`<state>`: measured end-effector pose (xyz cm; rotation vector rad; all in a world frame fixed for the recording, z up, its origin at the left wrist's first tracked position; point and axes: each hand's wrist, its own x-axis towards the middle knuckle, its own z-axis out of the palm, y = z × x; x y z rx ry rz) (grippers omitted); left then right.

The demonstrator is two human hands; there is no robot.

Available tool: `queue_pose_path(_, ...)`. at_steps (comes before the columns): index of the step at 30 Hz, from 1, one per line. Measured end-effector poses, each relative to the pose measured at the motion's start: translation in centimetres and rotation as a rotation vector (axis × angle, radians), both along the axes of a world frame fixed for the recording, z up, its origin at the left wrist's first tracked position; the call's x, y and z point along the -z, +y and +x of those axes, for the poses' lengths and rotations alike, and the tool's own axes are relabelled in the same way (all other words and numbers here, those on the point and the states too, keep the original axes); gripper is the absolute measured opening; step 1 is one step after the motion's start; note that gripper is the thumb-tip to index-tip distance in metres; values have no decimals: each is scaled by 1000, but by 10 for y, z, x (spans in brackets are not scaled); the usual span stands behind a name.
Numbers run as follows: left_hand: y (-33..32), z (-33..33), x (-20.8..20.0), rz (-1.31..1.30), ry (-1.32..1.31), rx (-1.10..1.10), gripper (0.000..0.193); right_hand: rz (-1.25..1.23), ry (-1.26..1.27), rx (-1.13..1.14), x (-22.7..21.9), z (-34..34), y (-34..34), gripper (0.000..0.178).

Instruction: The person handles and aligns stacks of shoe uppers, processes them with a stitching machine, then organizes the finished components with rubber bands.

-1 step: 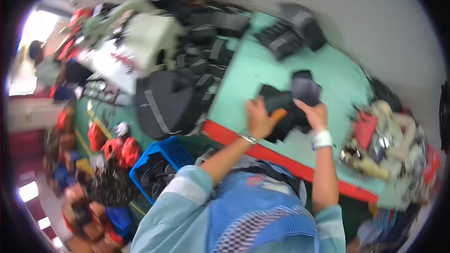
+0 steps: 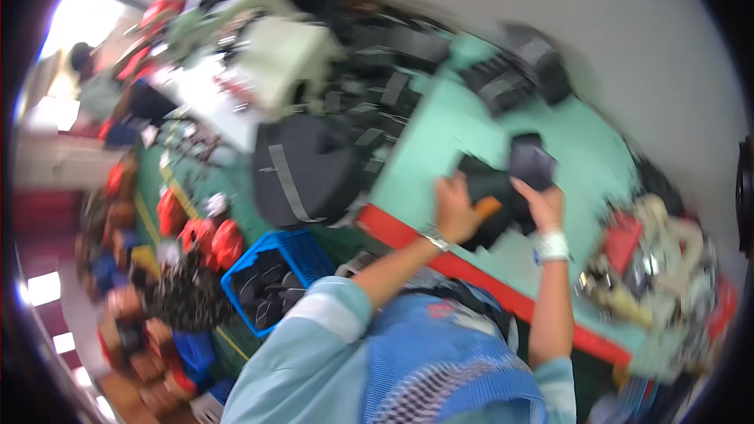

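Both hands work over a pale green tabletop (image 2: 424, 157) with a red front edge. My left hand (image 2: 458, 210) grips the near left edge of a black fabric piece (image 2: 488, 184), and its thumb wears an orange cover. A smooth dark panel (image 2: 532, 161), purplish black, stands up at the piece's right side. Around the lower part of that panel my right hand (image 2: 543, 206) is closed, thumb on the near face. Whether panel and fabric are joined I cannot tell; motion blurs them. A metal watch sits on my left wrist, a white band on my right.
Stacked black padded pieces (image 2: 503, 78) lie at the table's far end. Black bags (image 2: 306, 169) pile up along its left side. Mixed cloth and scraps (image 2: 652, 243) heap at the right. A blue crate (image 2: 271, 267) with dark items stands on the floor at left, near red bags (image 2: 216, 239).
The whole scene has shifted right and slightly down as my head moved. Both hands keep their hold on the black pieces.
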<state>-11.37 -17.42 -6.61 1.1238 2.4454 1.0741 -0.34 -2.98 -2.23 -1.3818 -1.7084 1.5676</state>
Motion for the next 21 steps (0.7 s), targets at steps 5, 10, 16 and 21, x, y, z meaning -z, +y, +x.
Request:
queue_pose_path(5,-9,5,7,-49,-182,-90,90,464,-542,-161,-43,9,-13,56)
queue_pose_path(10,-16,0,2,-52,-284,-119,89,592,-904,-208,-56,53,-49,62)
queue_pose_path(16,-34,-20,-40,-113,-163,-111,84,206,-477,-54,-11,76,-15,57)
queue_pose_path(21,-35,-38,-105,328,-989,496,97,-324,550,-34,-66,108,-66,70)
